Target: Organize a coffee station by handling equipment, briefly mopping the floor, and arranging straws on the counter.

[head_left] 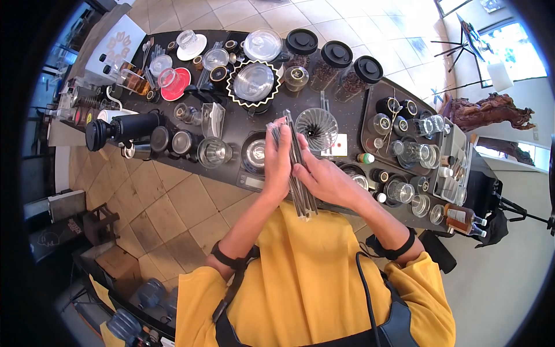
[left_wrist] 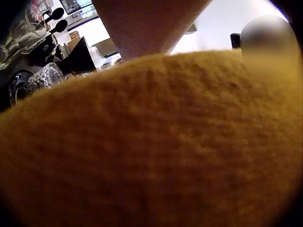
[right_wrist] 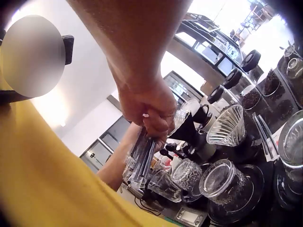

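Observation:
In the head view, a bundle of thin dark straw-like sticks (head_left: pixel 299 185) in clear wrap slants between both hands, in front of the chest. My left hand (head_left: pixel 278 162) holds it from the left, thumb along its upper part. The right hand (head_left: pixel 324 176) grips it from the right, thumb laid across the sticks. The right wrist view shows the right hand (right_wrist: pixel 149 106) curled at the top of the bundle (right_wrist: pixel 140 158), whose lower end hangs below. A yellow shirt (left_wrist: pixel 156 142) fills most of the left wrist view, hiding the left hand there.
Beyond the hands, a ribbed glass dripper (head_left: pixel 317 128) stands near a scale (head_left: pixel 250 180). Black-lidded bean jars (head_left: pixel 335 53) line the far edge. A dark tray (head_left: pixel 370 101) with several glass vessels lies right; a black grinder (head_left: pixel 130 127) is at left, and a brown bottle (head_left: pixel 459 218) at the right corner.

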`<state>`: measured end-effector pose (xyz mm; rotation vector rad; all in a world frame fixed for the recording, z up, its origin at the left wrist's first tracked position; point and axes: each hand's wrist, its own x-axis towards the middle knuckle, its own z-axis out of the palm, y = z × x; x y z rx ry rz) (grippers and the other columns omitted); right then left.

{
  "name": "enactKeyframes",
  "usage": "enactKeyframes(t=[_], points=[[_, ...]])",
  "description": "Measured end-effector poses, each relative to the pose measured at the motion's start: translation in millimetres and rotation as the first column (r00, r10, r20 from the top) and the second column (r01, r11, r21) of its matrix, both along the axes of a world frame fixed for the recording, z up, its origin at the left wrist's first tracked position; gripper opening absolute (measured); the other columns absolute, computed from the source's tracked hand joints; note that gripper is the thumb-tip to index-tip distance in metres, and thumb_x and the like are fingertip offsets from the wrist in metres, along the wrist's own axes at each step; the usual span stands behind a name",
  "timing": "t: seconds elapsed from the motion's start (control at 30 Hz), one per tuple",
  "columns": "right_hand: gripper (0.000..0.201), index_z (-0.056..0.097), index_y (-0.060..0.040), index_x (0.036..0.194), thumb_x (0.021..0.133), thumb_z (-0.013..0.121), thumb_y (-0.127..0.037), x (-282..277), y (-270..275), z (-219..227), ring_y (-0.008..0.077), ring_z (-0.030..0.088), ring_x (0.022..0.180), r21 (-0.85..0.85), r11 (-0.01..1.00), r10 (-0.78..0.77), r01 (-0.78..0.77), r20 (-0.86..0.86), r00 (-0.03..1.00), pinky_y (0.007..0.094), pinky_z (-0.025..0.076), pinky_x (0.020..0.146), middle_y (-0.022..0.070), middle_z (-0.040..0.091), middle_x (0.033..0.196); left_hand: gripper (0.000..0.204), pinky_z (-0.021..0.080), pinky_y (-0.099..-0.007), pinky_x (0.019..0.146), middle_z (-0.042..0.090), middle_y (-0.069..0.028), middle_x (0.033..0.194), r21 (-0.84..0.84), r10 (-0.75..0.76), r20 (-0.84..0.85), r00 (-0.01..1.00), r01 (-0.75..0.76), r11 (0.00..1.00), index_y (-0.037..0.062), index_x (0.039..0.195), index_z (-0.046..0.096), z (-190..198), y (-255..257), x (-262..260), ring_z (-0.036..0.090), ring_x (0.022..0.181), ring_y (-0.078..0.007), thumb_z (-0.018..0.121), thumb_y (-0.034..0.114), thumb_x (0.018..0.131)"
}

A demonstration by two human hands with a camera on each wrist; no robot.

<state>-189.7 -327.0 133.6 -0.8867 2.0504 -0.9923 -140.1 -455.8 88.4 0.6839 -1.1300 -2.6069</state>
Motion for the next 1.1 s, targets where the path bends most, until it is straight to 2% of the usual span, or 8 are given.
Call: enactKeyframes(t=[0.07,0.33,0.47,0.6,0.7,0.8,0.97,1.1], points=[[0.031,0.042,0.0048,0.114,0.101,0.049,-0.022,3.2,-0.9,2.9,0.0473,0.061,0.067,0.102,0.995,-0.006,0.007,-0.01,1.0,0.0544,0.043,0.061,0.0288,0.06,0.069,0.045,0.049,-0.0252,0.07,0.059,-0.0053,0.087,-0.215,0.002,0.052,0.999,0.01,0.977,0.0064,0.138,0.043,-2.9,6.4,1.1,0.058,0.077,-0.0112,0.06,0.022,0.1],[0.035,0.042,-0.0002,0.124,0.098,0.056,-0.02,12.6,0.8,4.5,0.0358,0.06,0.059,0.091,0.995,-0.041,0.043,-0.021,0.999,0.0453,0.045,0.058,0.0186,0.057,0.065,0.043,0.05,-0.0241,0.072,0.057,-0.0024,0.087,-0.254,-0.01,0.006,1.0,0.011,0.967,0.0031,0.137,0.043,-6.7,-2.4,-2.2,0.056,0.076,-0.0081,0.059,0.015,0.099],[0.036,0.046,-0.0061,0.125,0.097,0.063,-0.02,14.6,6.8,11.7,0.0165,0.059,0.068,0.016,1.0,-0.028,0.026,0.141,0.99,0.0329,0.047,0.063,0.005,0.057,0.076,0.046,0.05,-0.0236,0.056,0.055,-0.0032,0.082,-0.28,0.034,0.013,0.999,-0.029,0.96,0.0061,0.142,0.037,8.8,-17.1,-8.2,0.055,0.064,-0.0085,0.056,0.014,0.101],[0.034,0.046,-0.0054,0.128,0.102,0.057,-0.024,19.8,18.1,-17.0,0.0135,0.061,0.081,-0.08,0.991,-0.095,0.11,0.171,0.981,0.0299,0.05,0.07,0.0047,0.06,0.093,0.062,0.045,-0.026,0.038,0.055,-0.0075,0.084,-0.256,0.13,-0.096,0.987,-0.15,0.955,0.0198,0.15,0.017,32.2,-32.4,-12.5,0.052,0.048,-0.0121,0.055,0.014,0.101],[0.04,0.042,-0.0045,0.139,0.108,0.041,-0.031,21.0,24.5,-37.4,0.0167,0.063,0.094,-0.151,0.922,-0.157,0.357,0.696,0.7,0.0322,0.055,0.086,0.0101,0.059,0.11,0.062,0.043,-0.0262,0.035,0.055,-0.009,0.086,-0.326,0.211,-0.196,0.958,-0.267,0.907,0.0214,0.149,0.018,36.1,-44.9,-16.0,0.05,0.047,-0.0116,0.055,0.013,0.101],[0.043,0.04,-0.0048,0.141,0.108,0.041,-0.032,18.6,25.3,-28.4,0.0169,0.063,0.098,-0.153,0.943,-0.031,0.296,0.844,0.536,0.0338,0.055,0.089,0.0114,0.061,0.115,0.064,0.042,-0.0256,0.035,0.053,-0.0077,0.087,-0.297,0.259,-0.204,0.944,-0.312,0.902,0.0278,0.149,0.019,43.0,-50.2,-21.2,0.048,0.048,-0.012,0.056,0.012,0.1],[0.036,0.051,-0.0027,0.132,0.106,0.05,-0.028,11.3,25.3,-31.8,0.0148,0.064,0.1,-0.275,0.961,0.171,0.019,0.648,0.742,0.0318,0.053,0.087,0.0069,0.064,0.111,0.058,0.038,-0.0234,0.035,0.053,-0.0062,0.087,-0.259,0.262,-0.184,0.947,-0.304,0.917,0.0266,0.147,0.025,44.2,-59.9,-21.2,0.046,0.049,-0.0097,0.057,0.013,0.1],[0.034,0.053,-0.0021,0.129,0.104,0.053,-0.026,6.8,26.4,-32.5,0.014,0.063,0.101,-0.255,0.967,0.184,-0.019,0.643,0.743,0.0314,0.052,0.089,0.0059,0.065,0.111,0.052,0.039,-0.0235,0.034,0.053,-0.0064,0.087,-0.242,0.248,-0.169,0.954,-0.284,0.928,0.0232,0.143,0.029,40.0,-63.4,-19.0,0.046,0.05,-0.0095,0.057,0.013,0.1]])
